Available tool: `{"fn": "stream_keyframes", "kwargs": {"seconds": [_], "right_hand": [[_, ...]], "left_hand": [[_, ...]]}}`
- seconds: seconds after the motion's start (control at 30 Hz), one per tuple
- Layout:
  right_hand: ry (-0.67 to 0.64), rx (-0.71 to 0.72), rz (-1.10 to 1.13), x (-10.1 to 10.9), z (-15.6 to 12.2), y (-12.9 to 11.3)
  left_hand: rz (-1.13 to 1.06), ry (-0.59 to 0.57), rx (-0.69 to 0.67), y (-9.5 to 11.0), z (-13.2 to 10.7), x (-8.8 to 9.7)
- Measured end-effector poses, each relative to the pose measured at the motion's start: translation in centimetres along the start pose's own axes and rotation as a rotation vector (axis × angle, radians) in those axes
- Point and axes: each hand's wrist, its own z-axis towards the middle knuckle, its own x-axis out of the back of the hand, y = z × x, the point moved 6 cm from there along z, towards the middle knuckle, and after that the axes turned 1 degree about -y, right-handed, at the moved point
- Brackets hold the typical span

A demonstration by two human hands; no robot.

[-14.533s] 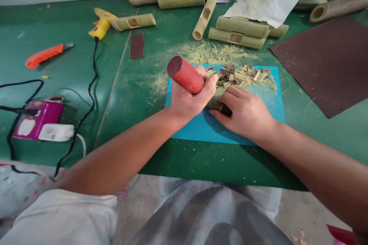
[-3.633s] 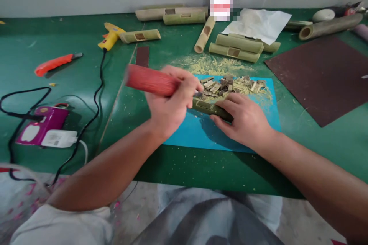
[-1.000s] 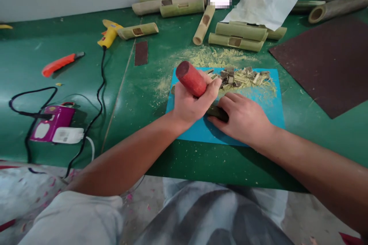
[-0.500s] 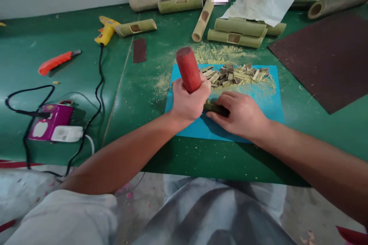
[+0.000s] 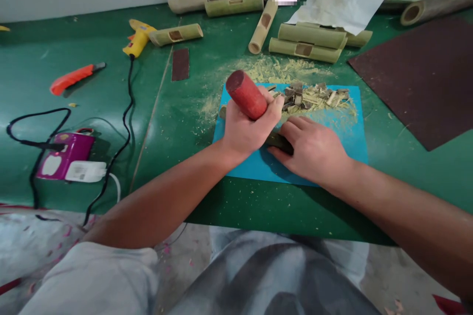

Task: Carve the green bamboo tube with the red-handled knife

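Observation:
My left hand (image 5: 246, 130) is closed around a thick red tool handle (image 5: 246, 94) that slants up and to the left; the tool's working end is hidden under the hand. My right hand (image 5: 314, 150) presses down on a dark green bamboo piece (image 5: 279, 141) lying on a blue mat (image 5: 343, 130), fingers wrapped over it. The two hands touch over the bamboo. Behind them on the mat lies a heap of bamboo chips (image 5: 312, 97) and pale sawdust (image 5: 273, 68).
Several cut bamboo tubes (image 5: 306, 42) lie along the back of the green table (image 5: 55, 88), with white paper (image 5: 340, 2). A yellow glue gun (image 5: 136, 39), orange utility knife (image 5: 76, 76), purple device with cables (image 5: 64, 160), small sandpaper strip (image 5: 180, 64) and large brown sheet (image 5: 421, 74) surround the mat.
Half a second ago the red handle stood nearly upright; it has since tipped back down to the left. My right hand has stayed on the bamboo piece.

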Motion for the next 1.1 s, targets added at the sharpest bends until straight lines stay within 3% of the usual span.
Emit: {"fn": "stream_keyframes", "kwargs": {"seconds": [0.27,0.5,0.8,0.97,1.1], "right_hand": [[-0.010,0.007,-0.008,-0.2,0.2,0.1],[0.021,0.028,0.014,-0.3,0.2,0.1],[0.024,0.030,0.033,-0.6,0.2,0.1],[0.063,0.026,-0.022,0.2,0.1,-0.3],[0.061,0.032,-0.043,0.5,0.1,-0.6]], "left_hand": [[0.027,-0.085,-0.013,-0.2,0.1,-0.2],[-0.003,0.013,-0.029,-0.4,-0.1,0.5],[0.043,-0.055,-0.145,-0.1,-0.3,0.1],[0.020,0.059,-0.143,-0.1,-0.5,0.9],[0.029,0.030,-0.154,0.1,-0.7,0.9]]}}
